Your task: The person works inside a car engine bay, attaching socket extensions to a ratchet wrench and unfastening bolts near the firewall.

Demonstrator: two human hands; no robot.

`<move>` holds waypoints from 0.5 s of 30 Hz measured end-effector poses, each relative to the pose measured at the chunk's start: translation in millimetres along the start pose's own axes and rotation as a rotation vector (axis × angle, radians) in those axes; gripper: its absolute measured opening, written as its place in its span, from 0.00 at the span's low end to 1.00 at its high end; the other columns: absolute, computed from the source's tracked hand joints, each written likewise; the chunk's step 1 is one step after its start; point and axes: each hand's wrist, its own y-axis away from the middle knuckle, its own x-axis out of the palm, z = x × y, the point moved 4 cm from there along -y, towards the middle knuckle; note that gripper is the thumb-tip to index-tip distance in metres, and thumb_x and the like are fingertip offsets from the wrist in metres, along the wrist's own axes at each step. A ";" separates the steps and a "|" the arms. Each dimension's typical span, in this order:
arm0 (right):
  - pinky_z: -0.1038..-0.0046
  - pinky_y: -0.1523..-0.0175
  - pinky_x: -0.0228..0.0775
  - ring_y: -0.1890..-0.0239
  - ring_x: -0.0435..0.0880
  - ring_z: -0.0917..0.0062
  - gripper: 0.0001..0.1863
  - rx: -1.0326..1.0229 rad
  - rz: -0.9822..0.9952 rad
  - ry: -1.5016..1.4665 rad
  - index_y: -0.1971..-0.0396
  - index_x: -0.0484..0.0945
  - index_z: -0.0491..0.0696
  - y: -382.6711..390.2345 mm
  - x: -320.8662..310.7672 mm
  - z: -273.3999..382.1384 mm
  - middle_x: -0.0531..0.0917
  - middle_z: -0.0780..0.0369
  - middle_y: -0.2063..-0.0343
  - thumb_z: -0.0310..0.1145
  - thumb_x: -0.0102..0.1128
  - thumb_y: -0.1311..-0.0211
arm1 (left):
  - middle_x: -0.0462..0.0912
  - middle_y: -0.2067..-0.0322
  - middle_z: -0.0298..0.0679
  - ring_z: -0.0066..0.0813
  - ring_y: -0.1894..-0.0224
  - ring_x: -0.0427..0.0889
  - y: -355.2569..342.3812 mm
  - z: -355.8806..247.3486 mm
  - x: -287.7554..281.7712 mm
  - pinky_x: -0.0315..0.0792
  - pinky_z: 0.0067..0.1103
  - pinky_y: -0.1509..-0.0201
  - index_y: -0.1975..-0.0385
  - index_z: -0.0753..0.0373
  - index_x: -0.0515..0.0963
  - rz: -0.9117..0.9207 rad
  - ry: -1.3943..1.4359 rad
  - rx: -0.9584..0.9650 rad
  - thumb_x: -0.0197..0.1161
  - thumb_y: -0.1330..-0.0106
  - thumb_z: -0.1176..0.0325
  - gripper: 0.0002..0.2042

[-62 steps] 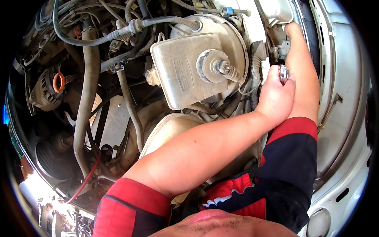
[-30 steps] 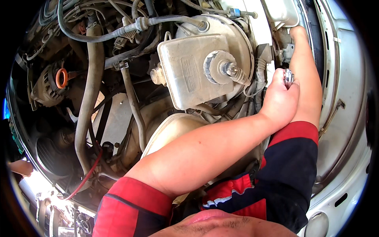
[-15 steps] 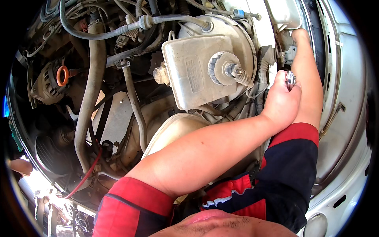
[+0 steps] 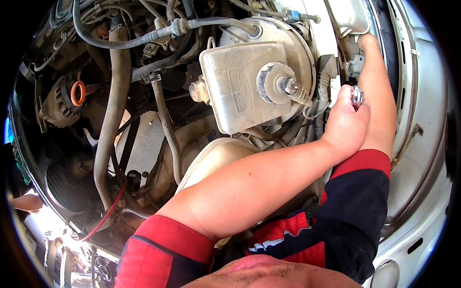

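Observation:
My left hand (image 4: pixel 346 120) is closed in a fist round a chrome hand tool (image 4: pixel 356 97). Only the tool's shiny rounded end shows at the top of the fist, so I cannot tell its exact kind. The left forearm crosses over a cream-coloured rounded cover (image 4: pixel 216 156) to reach there. My right hand (image 4: pixel 367 42) reaches farther, beside the inner fender, and only its wrist end shows below a white plastic tank (image 4: pixel 353 17). Its fingers are hidden. A dirty translucent fluid reservoir (image 4: pixel 230 103) with a ribbed round cap (image 4: pixel 273 84) stands left of my hands.
Behind the reservoir sits a large round metal booster (image 4: pixel 303 53). Thick hoses (image 4: pixel 115 91) run through the engine bay on the left, near an alternator (image 4: pixel 60 108) and an orange ring handle (image 4: pixel 78 93). The pale fender (image 4: pixel 418 144) borders the right. Another person's hand (image 4: pixel 29 203) shows at far left.
The whole view has shifted slightly, so things sit a little farther right. Both hands keep their places, the left one still closed round the chrome tool.

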 end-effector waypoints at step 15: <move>0.59 0.34 0.70 0.37 0.79 0.54 0.20 -0.062 -0.058 0.030 0.47 0.84 0.43 -6.1 5.3 -2.5 0.80 0.46 0.42 0.33 0.50 0.33 | 0.74 0.72 0.30 0.17 0.69 0.70 1.5 0.1 0.4 0.69 0.23 0.64 0.59 0.63 0.69 -0.002 -0.100 0.016 0.60 0.27 0.70 0.07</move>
